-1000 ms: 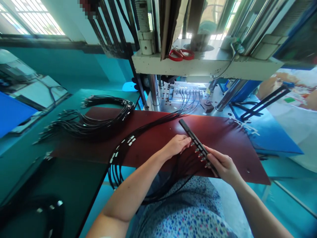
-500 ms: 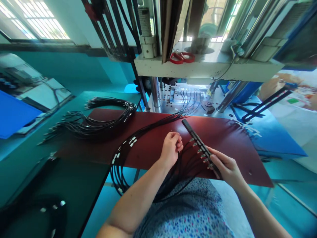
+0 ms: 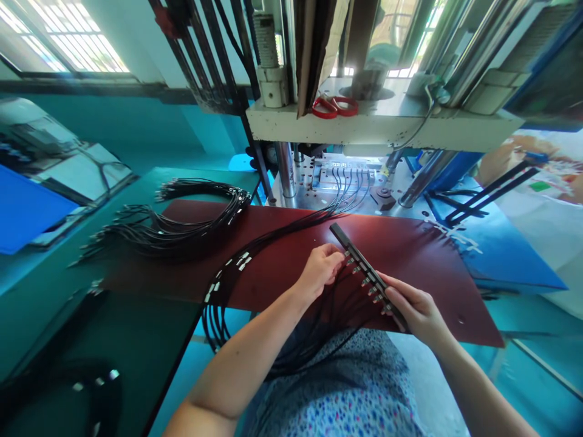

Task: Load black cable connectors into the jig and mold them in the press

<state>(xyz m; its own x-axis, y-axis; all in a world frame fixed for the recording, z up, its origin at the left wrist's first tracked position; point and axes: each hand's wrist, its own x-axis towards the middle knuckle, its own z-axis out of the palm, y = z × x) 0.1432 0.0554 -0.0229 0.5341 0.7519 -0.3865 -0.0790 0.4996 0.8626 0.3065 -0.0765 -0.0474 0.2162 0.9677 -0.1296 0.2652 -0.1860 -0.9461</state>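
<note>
A long black holder bar [image 3: 359,264] lies slanted on the dark red board [image 3: 419,255], with several metal-tipped black cables [image 3: 337,303] plugged along its left side. My right hand [image 3: 416,309] grips the bar's near end. My left hand [image 3: 321,267] is pinched on a cable end and presses it against the bar near its upper part. The cables trail from the bar down over the board's front edge toward my lap.
A press machine [image 3: 378,121] stands behind the board, red scissors [image 3: 334,105] on its platen and cables seated in its mould [image 3: 346,176]. Bundles of black cables [image 3: 159,224] lie at the left. A blue tray [image 3: 496,243] sits at the right.
My left hand drew back with a cable end, then moved right again to the bar. The bar and my right hand have barely shifted.
</note>
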